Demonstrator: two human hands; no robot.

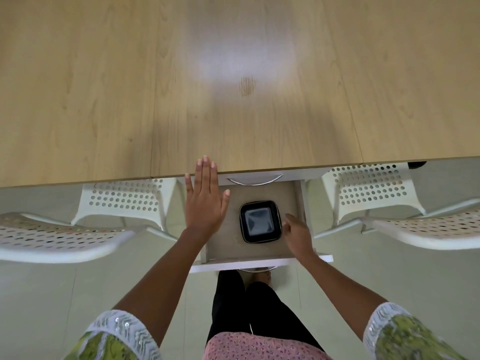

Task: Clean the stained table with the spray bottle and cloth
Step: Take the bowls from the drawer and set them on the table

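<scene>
reaching into the open drawer (259, 253), right hand (297, 233) curled against black tray (260, 221); left hand (206, 201) flat, fingers spread

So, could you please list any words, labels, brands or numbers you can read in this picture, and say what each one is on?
None: no readable text shows anywhere in the head view.
The light wooden table bears only a small brown stain.
The black square container in the open white drawer has no visible label.
The white perforated chairs show no markings.
</scene>
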